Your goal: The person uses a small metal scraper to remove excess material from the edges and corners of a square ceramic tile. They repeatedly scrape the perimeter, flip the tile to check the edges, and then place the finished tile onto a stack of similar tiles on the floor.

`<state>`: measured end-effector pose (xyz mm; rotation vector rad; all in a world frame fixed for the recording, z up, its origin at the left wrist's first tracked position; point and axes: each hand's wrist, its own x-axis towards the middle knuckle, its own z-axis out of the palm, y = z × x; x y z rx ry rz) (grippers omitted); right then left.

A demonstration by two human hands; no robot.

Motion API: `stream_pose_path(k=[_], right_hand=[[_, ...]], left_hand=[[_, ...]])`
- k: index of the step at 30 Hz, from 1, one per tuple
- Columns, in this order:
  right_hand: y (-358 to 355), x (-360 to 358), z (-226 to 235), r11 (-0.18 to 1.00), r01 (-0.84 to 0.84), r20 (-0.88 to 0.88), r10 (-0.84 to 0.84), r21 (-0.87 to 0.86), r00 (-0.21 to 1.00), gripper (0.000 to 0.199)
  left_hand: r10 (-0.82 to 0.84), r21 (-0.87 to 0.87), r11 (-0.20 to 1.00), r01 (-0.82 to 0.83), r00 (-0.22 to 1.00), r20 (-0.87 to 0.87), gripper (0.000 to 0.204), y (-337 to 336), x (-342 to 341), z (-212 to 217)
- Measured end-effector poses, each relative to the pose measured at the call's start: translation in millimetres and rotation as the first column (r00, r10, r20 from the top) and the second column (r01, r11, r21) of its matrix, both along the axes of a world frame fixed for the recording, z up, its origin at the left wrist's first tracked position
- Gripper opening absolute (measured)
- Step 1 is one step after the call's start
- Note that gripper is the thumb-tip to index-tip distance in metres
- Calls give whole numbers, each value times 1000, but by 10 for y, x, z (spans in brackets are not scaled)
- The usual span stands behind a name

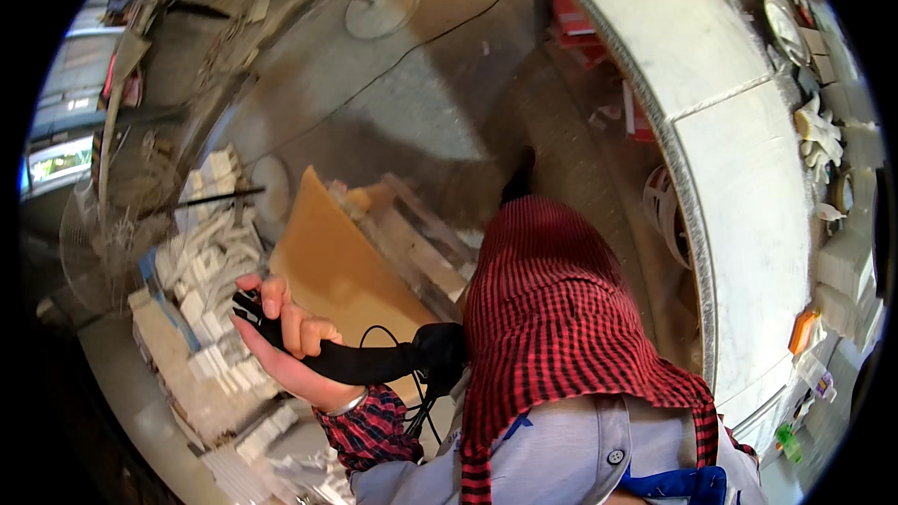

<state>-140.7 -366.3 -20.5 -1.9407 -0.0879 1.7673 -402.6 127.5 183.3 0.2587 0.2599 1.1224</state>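
Observation:
At the left of the head view, my left hand (295,346) is raised, a metal bangle at its wrist. Its fingers are curled round a long black object (360,364), which looks like a padded handle or strap; its exact kind I cannot make out. The object runs right to a dark bundle, where thin black cables (428,402) loop down against my chest. A red and black checked apron (561,290) covers my front. My right hand is out of sight.
A tan board (337,271) leans just beyond my left hand. White pieces (215,271) are heaped on a low stand at left, near standing fans (94,234). A long white worktop (748,168) curves along the right, with loose items (818,136) and a bucket (664,210) below. A cable (402,61) crosses the floor.

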Motion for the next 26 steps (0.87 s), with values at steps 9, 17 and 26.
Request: stream_pose_path(k=[9,17,26], right_hand=[[423,136,-360,788,-614,64,611,46,789,38],[1294,229,-370,146,-989,180,973,-7,143,39],[4106,-304,1454,-72,-860,740,549,505,388,52]], left_hand=[[220,148,964,-223,975,34,38,-901,-746,582],[357,161,918,-363,932,69,38,-1018,-1459,534],[439,40,888,-457,872,219,41,-1149,-1834,468]])
